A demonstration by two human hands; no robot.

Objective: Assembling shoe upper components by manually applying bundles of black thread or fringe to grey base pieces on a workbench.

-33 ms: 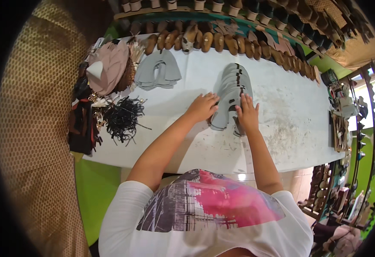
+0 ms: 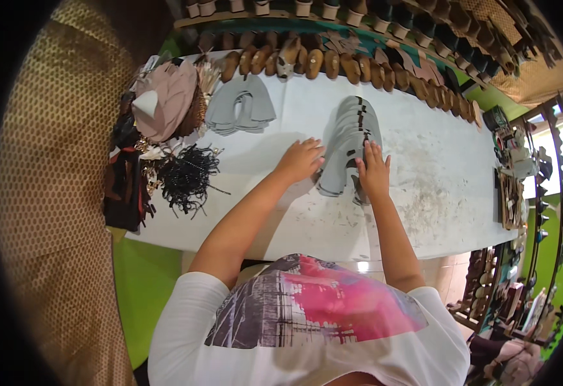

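A row of overlapping grey U-shaped shoe upper pieces (image 2: 347, 128) runs away from me on the white table, with dark brown marks or strips down its middle. My right hand (image 2: 375, 170) lies on the near right part of the row, fingers stretched out. To the left of the row is my left hand (image 2: 299, 161), palm down, fingers extended, its fingertips close to the grey edge. Whether those fingertips touch the pieces I cannot tell. Farther left lies a second fanned stack of grey U-shaped pieces (image 2: 255, 110).
Brown shoe lasts (image 2: 314, 64) line the far edge of the white table (image 2: 449, 186). At the left end are pink pieces (image 2: 172, 103) and a heap of black cords (image 2: 188, 177). Racks of shoes (image 2: 542, 212) stand on the right, and a patterned brown curtain (image 2: 56, 212) hangs left.
My left hand has shifted slightly left, away from the grey row. My right hand stays in nearly the same place, and the view has moved a little.
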